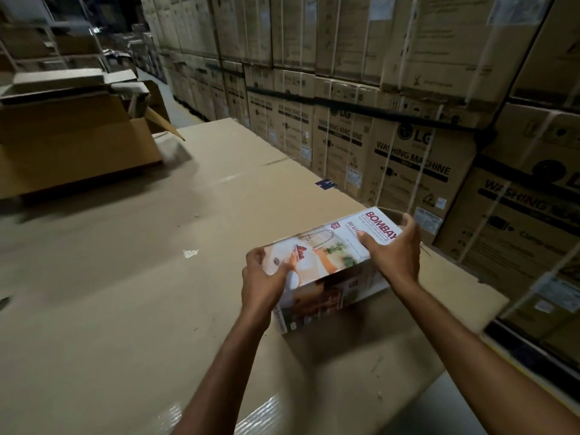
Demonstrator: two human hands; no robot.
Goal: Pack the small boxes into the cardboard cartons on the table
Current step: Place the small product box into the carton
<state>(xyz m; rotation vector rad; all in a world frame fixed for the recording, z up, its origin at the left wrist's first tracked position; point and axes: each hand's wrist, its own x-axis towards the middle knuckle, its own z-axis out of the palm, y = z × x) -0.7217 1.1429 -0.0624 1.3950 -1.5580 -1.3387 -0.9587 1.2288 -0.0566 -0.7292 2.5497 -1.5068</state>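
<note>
While both grips clamp it, the small box [326, 262] sits at the right side of the counter [125, 277], long axis running away to the right. Printed top face up: kitchen-tap photo, red "BOMBAY" lettering at the far end.

Left grip [262, 277]: closed round the near-left end of the box, thumb on the top face, fingers curled over the corner.

Right grip [395, 249]: closed on the far-right end, thumb pressed on top by the lettering, fingers wrapped over the far edge.

Cannot tell whether the box's underside touches the counter or hangs just above it; dark shadow directly beneath.

Counter surface is flat brown cardboard sheeting. Small blue label [325, 184] lies at its far right edge.

Open carton [78, 142] at far left of the counter, flaps up, well apart from the box. Contents too blurred to read.

Washing machine cartons [408, 171] stacked high beyond the counter's right edge, strapped with white bands.
</note>
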